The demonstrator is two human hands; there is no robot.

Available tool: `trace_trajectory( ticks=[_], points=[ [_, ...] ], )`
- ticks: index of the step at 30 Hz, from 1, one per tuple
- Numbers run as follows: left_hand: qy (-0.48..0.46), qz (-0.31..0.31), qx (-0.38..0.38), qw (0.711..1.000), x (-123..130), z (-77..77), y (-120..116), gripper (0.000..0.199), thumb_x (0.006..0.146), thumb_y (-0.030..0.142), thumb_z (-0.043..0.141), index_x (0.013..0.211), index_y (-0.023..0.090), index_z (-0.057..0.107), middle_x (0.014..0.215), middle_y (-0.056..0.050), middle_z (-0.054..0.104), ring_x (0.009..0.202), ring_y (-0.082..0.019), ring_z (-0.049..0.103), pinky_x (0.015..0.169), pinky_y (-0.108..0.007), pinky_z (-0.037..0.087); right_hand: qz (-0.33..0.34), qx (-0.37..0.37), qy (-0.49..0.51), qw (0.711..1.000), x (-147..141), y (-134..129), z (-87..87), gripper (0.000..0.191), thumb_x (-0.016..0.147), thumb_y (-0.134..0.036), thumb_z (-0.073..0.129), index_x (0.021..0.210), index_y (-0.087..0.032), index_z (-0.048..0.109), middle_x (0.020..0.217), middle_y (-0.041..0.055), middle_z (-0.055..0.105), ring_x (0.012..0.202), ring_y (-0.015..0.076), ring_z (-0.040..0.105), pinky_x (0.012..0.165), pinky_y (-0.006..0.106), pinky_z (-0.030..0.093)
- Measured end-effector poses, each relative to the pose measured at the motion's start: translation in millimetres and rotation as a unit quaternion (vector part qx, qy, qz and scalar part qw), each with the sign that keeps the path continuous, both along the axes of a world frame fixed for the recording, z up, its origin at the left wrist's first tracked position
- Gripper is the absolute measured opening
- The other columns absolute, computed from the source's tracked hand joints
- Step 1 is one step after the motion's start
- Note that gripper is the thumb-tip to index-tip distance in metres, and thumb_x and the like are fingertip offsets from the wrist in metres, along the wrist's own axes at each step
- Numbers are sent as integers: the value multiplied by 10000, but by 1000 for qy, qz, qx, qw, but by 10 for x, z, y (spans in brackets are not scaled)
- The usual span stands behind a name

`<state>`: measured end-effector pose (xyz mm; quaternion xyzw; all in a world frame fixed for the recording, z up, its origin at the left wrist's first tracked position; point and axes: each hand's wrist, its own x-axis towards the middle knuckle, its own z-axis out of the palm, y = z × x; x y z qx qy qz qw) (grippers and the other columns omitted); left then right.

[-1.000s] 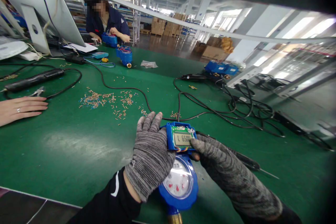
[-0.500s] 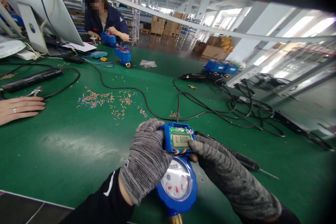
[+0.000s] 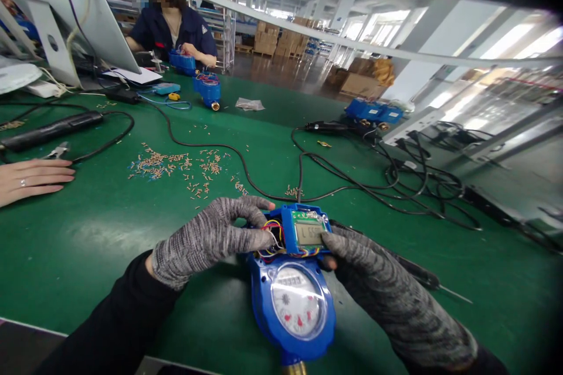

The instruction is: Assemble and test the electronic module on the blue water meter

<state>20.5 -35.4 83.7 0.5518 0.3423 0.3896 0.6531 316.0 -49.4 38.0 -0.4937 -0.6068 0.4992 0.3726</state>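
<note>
A blue water meter (image 3: 328, 328) with a round dial lies on the green bench in front of me. At its upper end, a display module (image 3: 308, 233) shows a lit circuit board and digits. My right hand (image 3: 347, 252), in a grey knit glove, grips the module's right side, thumb on the front. My left hand (image 3: 215, 234), gloved alike, curls round the housing's left side. Its thumb presses by the coloured wires (image 3: 273, 225) in the open housing, and its index fingertip rests at the top edge. A screwdriver (image 3: 417, 271) lies partly behind my right hand.
Many small screws (image 3: 153, 164) lie scattered beyond the meter. Black cables (image 3: 237, 149) cross the bench. Another person's hand (image 3: 35, 179) rests at the left edge. A co-worker (image 3: 176, 29) sits across, near other blue meters (image 3: 207, 91). A monitor (image 3: 97, 17) stands at the left.
My left hand has shifted left off the display module's side, uncovering the coloured wires. The meter has tilted and moved slightly right. My right hand keeps its hold.
</note>
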Motion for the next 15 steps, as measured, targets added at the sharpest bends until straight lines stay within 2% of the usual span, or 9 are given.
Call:
trace_trajectory(
  ticks=[5, 7, 9, 11, 15],
  points=[
    [63, 46, 151, 985, -49, -9, -6, 118, 777, 258, 792, 801, 179, 707, 1055, -35, 629, 1035, -197, 607, 941, -354, 470, 2, -10, 2, 1000, -54, -18, 76, 223, 878, -470, 645, 993, -326, 772, 1221, 37, 721, 1219, 258, 623, 1065, 407, 496],
    [83, 46, 181, 979, -41, 17, -27, 109, 810, 257, 758, 835, 182, 683, 962, -16, 620, 951, -170, 595, 885, -327, 470, 9, -10, 5, 1000, -88, -27, 116, 248, 888, -475, 632, 1034, -323, 762, 1232, 39, 716, 1220, 251, 622, 1071, 404, 488],
    [102, 31, 157, 982, -27, 46, -54, 95, 848, 262, 708, 881, 184, 665, 896, -5, 608, 867, -151, 574, 797, -301, 470, 13, -6, 10, 1000, -120, -31, 148, 282, 901, -486, 611, 1091, -326, 745, 1262, 38, 701, 1233, 252, 613, 1078, 414, 483],
    [99, 7, 102, 990, -14, 64, -80, 110, 867, 276, 676, 917, 181, 656, 853, -1, 600, 790, -136, 553, 708, -276, 459, 14, -1, 11, 1000, -132, -31, 153, 299, 905, -493, 601, 1124, -338, 732, 1291, 34, 685, 1250, 266, 600, 1079, 431, 484],
    [-11, -2, -7, 1000, -36, 53, -100, 252, 821, 247, 729, 1029, 216, 590, 884, 7, 614, 798, -132, 600, 700, -259, 495, 24, 30, -10, 999, -56, -46, 74, 304, 871, -528, 630, 1105, -364, 738, 1309, 22, 673, 1268, 304, 582, 1087, 473, 480]
  ],
)
